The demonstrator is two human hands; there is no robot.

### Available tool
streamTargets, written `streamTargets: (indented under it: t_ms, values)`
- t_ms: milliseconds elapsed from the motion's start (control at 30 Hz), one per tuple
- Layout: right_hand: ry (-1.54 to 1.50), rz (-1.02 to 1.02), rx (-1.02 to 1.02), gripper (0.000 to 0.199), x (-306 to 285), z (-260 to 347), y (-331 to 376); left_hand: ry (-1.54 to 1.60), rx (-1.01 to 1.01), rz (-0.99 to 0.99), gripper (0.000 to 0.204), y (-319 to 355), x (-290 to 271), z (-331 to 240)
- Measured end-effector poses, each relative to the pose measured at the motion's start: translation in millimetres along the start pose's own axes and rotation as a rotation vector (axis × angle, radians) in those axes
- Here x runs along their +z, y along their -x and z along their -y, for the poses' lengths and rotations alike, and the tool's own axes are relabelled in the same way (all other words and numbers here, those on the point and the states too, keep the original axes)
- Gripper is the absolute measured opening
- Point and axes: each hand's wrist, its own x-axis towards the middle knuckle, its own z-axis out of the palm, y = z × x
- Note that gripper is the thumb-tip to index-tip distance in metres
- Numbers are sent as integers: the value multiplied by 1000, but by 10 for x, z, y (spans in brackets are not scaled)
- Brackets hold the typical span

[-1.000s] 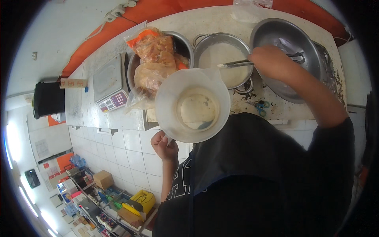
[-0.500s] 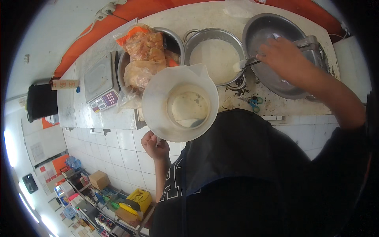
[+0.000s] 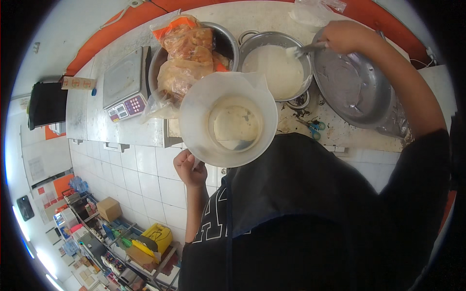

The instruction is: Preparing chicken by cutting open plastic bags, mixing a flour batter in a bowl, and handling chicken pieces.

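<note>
My left hand (image 3: pixel 190 168) is closed around the handle of a translucent plastic jug (image 3: pixel 196 119). The jug is held in front of the table, mouth up, with a little cloudy liquid or residue at its bottom. Beyond it stands a two-handled metal pot (image 3: pixel 244 52) of thick, pale batter (image 3: pixel 272 70). My right hand (image 3: pixel 345 37) grips a dark-handled utensil (image 3: pixel 311 47) over the pot's right rim. White batter coats the utensil's end, so I cannot make out its exact kind. Under my right forearm sits a large oval metal basin (image 3: pixel 340 92) with a thin, greyish liquid.
Left of the pot, a metal bowl (image 3: pixel 226 36) holds plastic bags of orange-brown food (image 3: pixel 187 63). A digital scale (image 3: pixel 127 82) stands farther left. Blue-handled scissors (image 3: pixel 316 127) lie near the table's front edge among dark crumbs. A clear plastic bag (image 3: pixel 310 13) rests at the back.
My right hand has moved up and away from me, lifting the utensil's end from the pot's near right side to its far right rim. The jug stays in my left hand, nearly still.
</note>
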Motion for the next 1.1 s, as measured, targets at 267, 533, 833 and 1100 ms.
streamTargets:
  t_ms: [267, 533, 833, 1100]
  values:
    - [333, -49, 4, 23, -390, 189, -40, -131, 66, -65, 33, 25, -90, 28]
    - [310, 144, 242, 30, -1056, 846, 521, -94, 10, -21, 31, -35, -147, 30]
    - [-78, -401, -158, 51, 117, 269, 557, -29, 3, 7, 31, -51, -83, 26]
    - [5, -318, -61, 63, 444, 490, 515, -46, -30, 50, 32, -67, -21, -36]
